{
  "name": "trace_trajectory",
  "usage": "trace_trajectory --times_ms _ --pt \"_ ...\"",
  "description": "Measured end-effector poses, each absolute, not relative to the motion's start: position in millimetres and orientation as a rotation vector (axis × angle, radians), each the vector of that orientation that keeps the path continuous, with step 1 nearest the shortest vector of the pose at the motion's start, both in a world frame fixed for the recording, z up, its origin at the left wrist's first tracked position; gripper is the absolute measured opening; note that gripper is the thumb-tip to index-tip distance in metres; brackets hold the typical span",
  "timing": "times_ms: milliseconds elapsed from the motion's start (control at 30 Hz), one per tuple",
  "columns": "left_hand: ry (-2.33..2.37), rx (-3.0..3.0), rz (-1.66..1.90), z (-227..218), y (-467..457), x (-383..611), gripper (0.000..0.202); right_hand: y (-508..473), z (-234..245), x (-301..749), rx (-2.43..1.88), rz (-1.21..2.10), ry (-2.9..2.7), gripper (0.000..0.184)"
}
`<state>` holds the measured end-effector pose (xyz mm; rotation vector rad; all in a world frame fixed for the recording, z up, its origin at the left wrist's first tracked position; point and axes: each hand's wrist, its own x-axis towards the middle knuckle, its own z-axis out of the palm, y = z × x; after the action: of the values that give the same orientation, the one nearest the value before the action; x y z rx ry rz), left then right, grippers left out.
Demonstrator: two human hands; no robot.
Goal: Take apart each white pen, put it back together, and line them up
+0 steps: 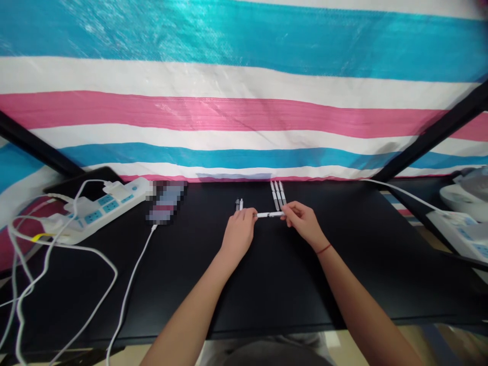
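A white pen [270, 214] lies level between my two hands, one end in each. My left hand [242, 223] has its fingers closed on the pen's left end. At the other end, the fingertips of my right hand [301, 219] pinch the pen; a thin red string circles that wrist. Just beyond my right hand, three white pens [278, 194] lie side by side on the black table [290, 284]. Behind my left hand lie a small dark piece [237, 204] and a white piece [241, 204], partly hidden by the fingers.
To the left, a phone [166, 203] is plugged into a white cable [131, 279]. A white power strip [110, 207] with plugs and tangled cords takes up the table's left side. Another power strip [457, 229] sits at the far right. Striped sheeting [244, 117] hangs behind the table.
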<state>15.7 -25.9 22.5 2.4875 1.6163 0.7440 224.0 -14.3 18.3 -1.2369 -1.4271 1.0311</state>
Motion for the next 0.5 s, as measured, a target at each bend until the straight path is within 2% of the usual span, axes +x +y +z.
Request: trace_trajectory --times_ms 200,500 --pt "1.531 2.564 0.939 20.5 -24.8 17.6 0.020 -15.1 24.1 227.6 -1.201 1.157 -1.404 0.028" --pt "1.467 2.478 0.678 20.9 -27.5 19.2 0.025 -19.4 24.0 230.2 -1.164 0.959 -1.509 0.021"
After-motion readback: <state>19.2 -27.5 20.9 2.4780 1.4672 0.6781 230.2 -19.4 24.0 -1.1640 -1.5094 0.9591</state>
